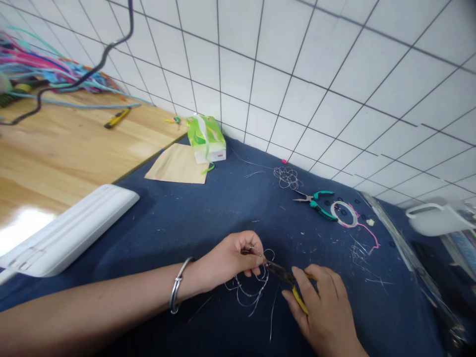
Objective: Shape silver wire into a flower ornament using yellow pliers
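Between the thumb and fingers of my left hand [238, 258] is pinched a looped wire piece [241, 292], thin and silvery, with small pinkish beads along it. Its loops hang below the hand over the dark blue cloth. My right hand [323, 307] is wrapped round yellow-handled pliers [297, 297]. The dark jaws of the pliers reach the wire right beside my left fingertips; whether they clamp it is too small to tell. A silver bangle [175, 292] circles the left wrist.
Teal-handled pliers [316, 201], a coil of looped wire [287, 177] and a white ring spool [344, 214] lie on the cloth [178, 208]. A tissue pack [208, 136] and a brown envelope [174, 163] are near the wall. A white lamp-like bar [74, 228] stands left; a cutter [118, 118] lies beyond.
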Action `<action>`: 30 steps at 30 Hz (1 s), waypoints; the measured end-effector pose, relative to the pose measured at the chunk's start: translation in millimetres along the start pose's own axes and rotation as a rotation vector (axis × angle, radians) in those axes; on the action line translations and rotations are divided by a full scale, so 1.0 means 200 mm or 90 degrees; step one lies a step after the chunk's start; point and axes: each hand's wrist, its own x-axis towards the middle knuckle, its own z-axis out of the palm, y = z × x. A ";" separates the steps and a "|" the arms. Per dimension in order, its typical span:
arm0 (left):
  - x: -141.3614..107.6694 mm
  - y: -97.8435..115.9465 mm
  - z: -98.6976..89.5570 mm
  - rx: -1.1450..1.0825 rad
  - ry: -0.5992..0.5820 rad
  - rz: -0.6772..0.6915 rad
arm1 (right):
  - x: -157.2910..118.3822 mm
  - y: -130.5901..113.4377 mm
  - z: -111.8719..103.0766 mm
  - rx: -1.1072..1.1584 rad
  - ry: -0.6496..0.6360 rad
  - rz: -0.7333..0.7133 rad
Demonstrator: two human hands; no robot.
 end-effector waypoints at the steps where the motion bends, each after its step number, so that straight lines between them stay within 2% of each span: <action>1: 0.00 0.00 0.00 -0.002 -0.001 -0.002 | 0.00 0.00 0.00 0.001 0.001 -0.002; 18: 0.00 -0.01 0.00 -0.067 -0.003 0.005 | -0.03 0.00 0.05 -0.030 0.067 -0.018; 30: 0.00 -0.03 0.02 -0.064 0.030 0.004 | -0.05 0.01 0.05 -0.181 0.151 -0.101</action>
